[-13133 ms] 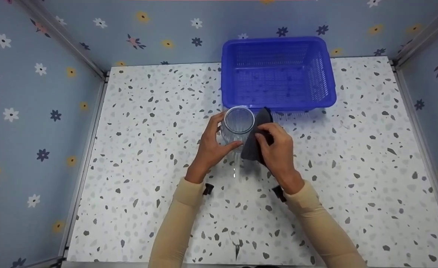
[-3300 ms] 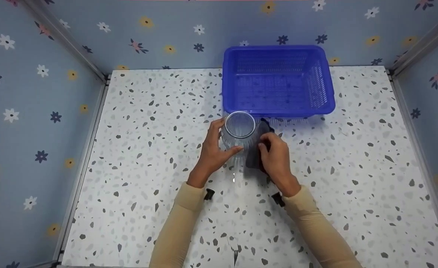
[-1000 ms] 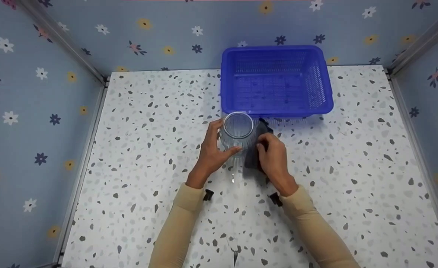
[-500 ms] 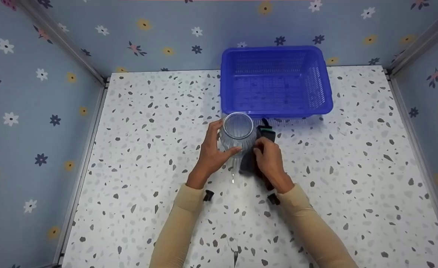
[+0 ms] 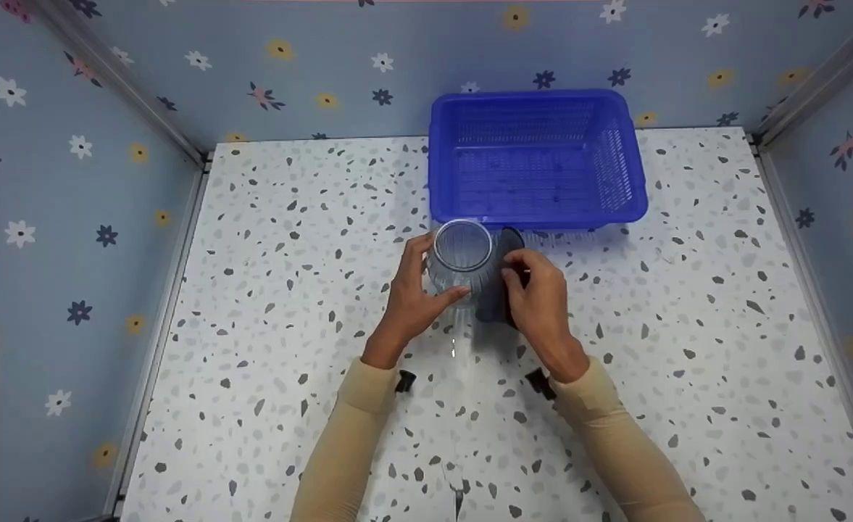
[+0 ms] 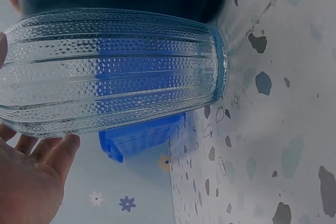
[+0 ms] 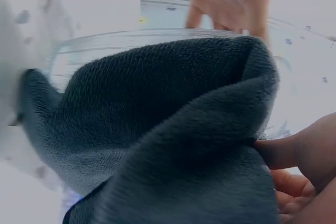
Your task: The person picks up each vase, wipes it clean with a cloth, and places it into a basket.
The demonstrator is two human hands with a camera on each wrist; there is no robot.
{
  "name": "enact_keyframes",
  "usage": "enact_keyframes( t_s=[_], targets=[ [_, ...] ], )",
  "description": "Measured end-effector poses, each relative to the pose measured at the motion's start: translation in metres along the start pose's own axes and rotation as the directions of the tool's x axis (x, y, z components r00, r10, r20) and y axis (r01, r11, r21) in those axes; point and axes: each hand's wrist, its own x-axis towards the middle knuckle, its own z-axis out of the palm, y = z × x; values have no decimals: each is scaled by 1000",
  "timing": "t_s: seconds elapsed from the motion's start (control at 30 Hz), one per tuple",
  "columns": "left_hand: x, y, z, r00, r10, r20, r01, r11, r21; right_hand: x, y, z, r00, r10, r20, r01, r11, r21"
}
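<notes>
Two hands, both engaged: left hand (image 5: 413, 301) grips the glass jar (image 5: 464, 248), thumb on the near side; right hand (image 5: 542, 297) pinches the dark cloth (image 7: 173, 114) between thumb and fingers.
Jar position: upright on the speckled tabletop (image 5: 687, 290), between the hands.
Cloth position: folded, alongside the jar's right wall.
Blue basket (image 5: 542, 217): directly behind the jar.

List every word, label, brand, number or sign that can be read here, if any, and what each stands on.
None: no readable text in any view.
The glass vessel shows only ribs and raised dots; the dark cloth and blue basket show no lettering; the back wall carries only flower prints.
</notes>
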Motion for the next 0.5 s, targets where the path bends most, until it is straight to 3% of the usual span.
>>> enact_keyframes(
  t_s=[0.2, 0.5],
  targets=[
    [-1, 0, 0, 1000, -7, -2, 7, 1000, 8, 4, -18, -2, 998, -52, -30, 51, 998, -48],
    [0, 1, 0, 1000, -3, -3, 3, 1000, 13, 5, -20, -1, 999, -41, -36, 39, 997, -68]
  ],
)
